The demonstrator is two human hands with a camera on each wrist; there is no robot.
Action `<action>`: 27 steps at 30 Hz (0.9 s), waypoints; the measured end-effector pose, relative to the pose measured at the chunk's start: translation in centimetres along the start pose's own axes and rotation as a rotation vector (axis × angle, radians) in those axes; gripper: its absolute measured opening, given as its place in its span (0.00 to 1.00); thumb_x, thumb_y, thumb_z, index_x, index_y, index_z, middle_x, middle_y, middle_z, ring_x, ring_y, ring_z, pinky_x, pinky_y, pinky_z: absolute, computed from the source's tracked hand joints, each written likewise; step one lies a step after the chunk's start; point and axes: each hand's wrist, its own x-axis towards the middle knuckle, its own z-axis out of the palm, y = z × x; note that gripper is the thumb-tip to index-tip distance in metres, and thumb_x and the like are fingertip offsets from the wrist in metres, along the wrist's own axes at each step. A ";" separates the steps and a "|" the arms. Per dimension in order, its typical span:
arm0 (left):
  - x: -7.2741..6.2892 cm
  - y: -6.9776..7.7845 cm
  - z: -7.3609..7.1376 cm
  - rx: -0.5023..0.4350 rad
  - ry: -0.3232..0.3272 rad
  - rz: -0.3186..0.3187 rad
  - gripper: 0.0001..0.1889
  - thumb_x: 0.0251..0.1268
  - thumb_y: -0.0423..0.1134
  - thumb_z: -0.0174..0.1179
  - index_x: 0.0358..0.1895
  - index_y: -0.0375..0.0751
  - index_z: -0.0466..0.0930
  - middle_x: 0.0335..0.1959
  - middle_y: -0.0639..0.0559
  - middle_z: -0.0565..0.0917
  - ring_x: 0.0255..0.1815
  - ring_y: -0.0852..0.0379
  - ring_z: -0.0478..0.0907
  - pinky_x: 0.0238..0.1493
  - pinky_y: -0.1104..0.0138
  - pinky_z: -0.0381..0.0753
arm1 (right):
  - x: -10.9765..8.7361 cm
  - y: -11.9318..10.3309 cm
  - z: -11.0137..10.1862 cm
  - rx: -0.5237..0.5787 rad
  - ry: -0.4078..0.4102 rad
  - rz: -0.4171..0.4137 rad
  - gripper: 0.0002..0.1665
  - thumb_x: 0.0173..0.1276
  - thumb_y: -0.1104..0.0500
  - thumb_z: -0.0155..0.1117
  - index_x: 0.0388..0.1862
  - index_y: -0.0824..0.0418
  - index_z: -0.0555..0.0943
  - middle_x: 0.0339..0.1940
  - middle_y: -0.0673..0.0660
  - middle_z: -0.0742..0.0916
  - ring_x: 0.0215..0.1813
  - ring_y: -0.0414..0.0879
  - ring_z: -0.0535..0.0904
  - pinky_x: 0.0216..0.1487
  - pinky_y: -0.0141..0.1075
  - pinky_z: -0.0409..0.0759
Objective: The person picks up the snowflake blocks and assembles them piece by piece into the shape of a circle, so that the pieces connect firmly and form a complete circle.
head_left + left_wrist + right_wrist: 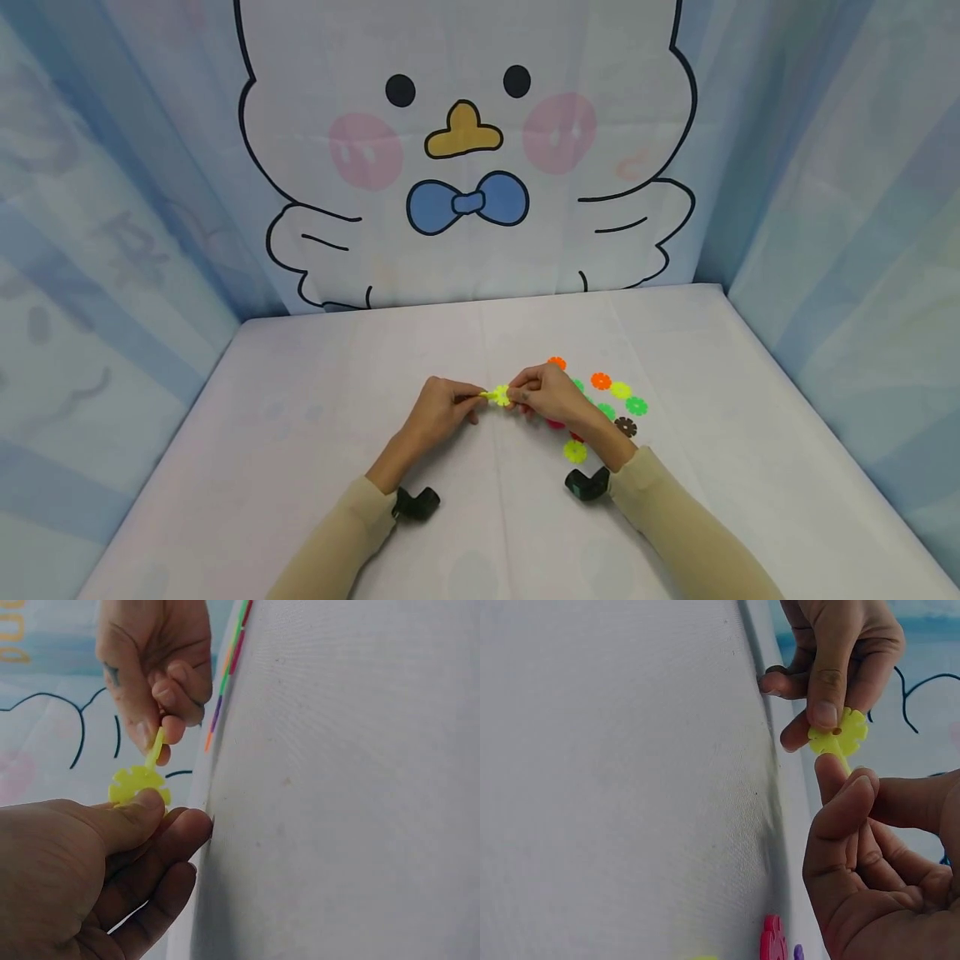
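Observation:
My left hand point(442, 408) pinches a yellow snowflake disc point(133, 784) between thumb and fingers. Opposite it, my right hand point(551, 396) pinches a second yellow snowflake disc point(502, 395), which looks edge-on in both wrist views. The two notched discs meet at their rims, turned crosswise to each other, above the table. How deep their slots sit in one another cannot be made out. In the right wrist view, the right-hand fingertips point(861, 784) cover much of the second disc.
Several loose snowflake discs lie right of the hands, among them an orange disc point(601, 381), a green disc point(637, 406), a brown disc point(626, 427) and a yellow disc point(575, 452). Some are partly behind the right hand. A white cloth covers the table point(315, 433); printed curtains point(465, 250) surround it.

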 end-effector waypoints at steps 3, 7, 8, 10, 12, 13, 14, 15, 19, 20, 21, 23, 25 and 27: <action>0.0 0.2 0.0 0.024 0.005 0.005 0.09 0.69 0.31 0.70 0.48 0.34 0.92 0.27 0.47 0.93 0.24 0.63 0.87 0.35 0.74 0.83 | 0.0 0.1 0.0 0.009 -0.001 0.003 0.08 0.76 0.62 0.68 0.44 0.67 0.87 0.32 0.59 0.93 0.29 0.42 0.83 0.35 0.32 0.84; -0.1 0.3 0.2 0.078 0.003 0.028 0.08 0.69 0.32 0.70 0.48 0.35 0.93 0.25 0.49 0.92 0.23 0.66 0.85 0.33 0.75 0.81 | 0.1 0.2 0.1 0.028 -0.019 0.002 0.07 0.76 0.63 0.68 0.44 0.68 0.87 0.32 0.59 0.93 0.29 0.42 0.84 0.35 0.33 0.85; -0.1 0.3 0.2 0.094 0.002 0.031 0.08 0.69 0.32 0.70 0.48 0.35 0.93 0.25 0.49 0.92 0.23 0.67 0.85 0.32 0.75 0.81 | 0.1 0.3 0.1 0.029 -0.025 0.001 0.07 0.76 0.63 0.68 0.44 0.68 0.87 0.32 0.59 0.93 0.29 0.42 0.84 0.35 0.33 0.85; -0.1 0.4 0.2 0.111 -0.001 0.038 0.08 0.70 0.32 0.70 0.48 0.36 0.93 0.25 0.49 0.92 0.22 0.68 0.84 0.32 0.75 0.81 | 0.1 0.3 0.1 0.035 -0.033 0.007 0.07 0.76 0.63 0.68 0.45 0.68 0.87 0.31 0.58 0.93 0.29 0.42 0.84 0.35 0.33 0.85; 0.0 0.5 0.2 0.111 -0.003 0.031 0.08 0.70 0.33 0.70 0.48 0.36 0.93 0.26 0.49 0.92 0.22 0.68 0.83 0.33 0.75 0.81 | 0.2 0.3 0.0 0.052 -0.034 0.023 0.08 0.76 0.63 0.68 0.46 0.68 0.87 0.31 0.58 0.93 0.29 0.42 0.84 0.36 0.33 0.85; 0.0 0.5 0.2 0.105 -0.002 0.027 0.08 0.70 0.32 0.70 0.47 0.36 0.93 0.26 0.49 0.92 0.22 0.68 0.83 0.33 0.75 0.82 | 0.2 0.2 0.0 0.058 -0.035 0.028 0.08 0.76 0.63 0.68 0.47 0.68 0.87 0.32 0.58 0.93 0.29 0.42 0.84 0.36 0.33 0.85; 0.0 0.5 0.2 0.095 0.001 0.017 0.08 0.70 0.32 0.70 0.47 0.36 0.93 0.27 0.49 0.92 0.22 0.68 0.83 0.32 0.74 0.82 | 0.2 0.2 0.0 0.063 -0.036 0.030 0.08 0.76 0.63 0.68 0.48 0.68 0.86 0.32 0.58 0.93 0.29 0.42 0.84 0.35 0.33 0.85; 0.0 0.5 0.2 0.082 0.004 0.005 0.07 0.70 0.32 0.70 0.47 0.36 0.93 0.27 0.48 0.92 0.21 0.68 0.83 0.32 0.74 0.81 | 0.2 0.2 0.0 0.067 -0.036 0.033 0.09 0.76 0.63 0.68 0.49 0.68 0.86 0.32 0.58 0.93 0.29 0.42 0.83 0.35 0.33 0.85; 0.0 0.4 0.4 0.002 0.013 -0.061 0.07 0.71 0.36 0.70 0.46 0.38 0.93 0.28 0.49 0.92 0.20 0.66 0.82 0.32 0.75 0.79 | 0.3 0.1 -0.2 0.050 -0.028 0.032 0.11 0.76 0.61 0.69 0.51 0.66 0.87 0.32 0.59 0.93 0.27 0.42 0.84 0.35 0.34 0.86; 0.0 0.4 0.4 -0.019 0.014 -0.076 0.07 0.71 0.36 0.70 0.46 0.39 0.93 0.30 0.49 0.93 0.21 0.65 0.83 0.32 0.75 0.79 | 0.4 0.1 -0.3 0.039 -0.024 0.031 0.11 0.76 0.60 0.69 0.50 0.66 0.87 0.32 0.59 0.93 0.27 0.43 0.84 0.34 0.34 0.87; 0.0 0.4 0.5 -0.042 0.012 -0.085 0.07 0.71 0.37 0.70 0.47 0.39 0.92 0.31 0.48 0.93 0.21 0.64 0.83 0.32 0.74 0.80 | 0.4 0.1 -0.4 0.022 -0.020 0.027 0.11 0.76 0.59 0.70 0.49 0.65 0.88 0.32 0.59 0.93 0.27 0.43 0.84 0.34 0.35 0.86; 0.0 0.5 0.5 -0.082 0.006 -0.103 0.08 0.72 0.38 0.69 0.48 0.39 0.92 0.36 0.47 0.93 0.22 0.63 0.84 0.30 0.73 0.80 | 0.4 0.1 -0.6 -0.003 -0.008 0.032 0.11 0.75 0.57 0.71 0.48 0.63 0.89 0.32 0.58 0.93 0.28 0.44 0.83 0.35 0.34 0.85; 0.0 0.6 0.6 -0.136 -0.004 -0.134 0.09 0.73 0.39 0.68 0.50 0.39 0.91 0.38 0.46 0.94 0.22 0.61 0.85 0.28 0.72 0.81 | 0.4 0.1 -0.8 -0.010 0.008 0.046 0.10 0.75 0.55 0.71 0.46 0.61 0.90 0.33 0.57 0.92 0.28 0.44 0.81 0.35 0.34 0.82; 0.0 0.7 0.6 -0.212 -0.018 -0.175 0.11 0.75 0.40 0.67 0.52 0.39 0.90 0.40 0.45 0.94 0.21 0.60 0.85 0.25 0.70 0.82 | 0.4 0.1 -1.0 0.001 0.021 0.069 0.10 0.74 0.55 0.72 0.45 0.60 0.91 0.34 0.56 0.91 0.28 0.44 0.78 0.34 0.34 0.79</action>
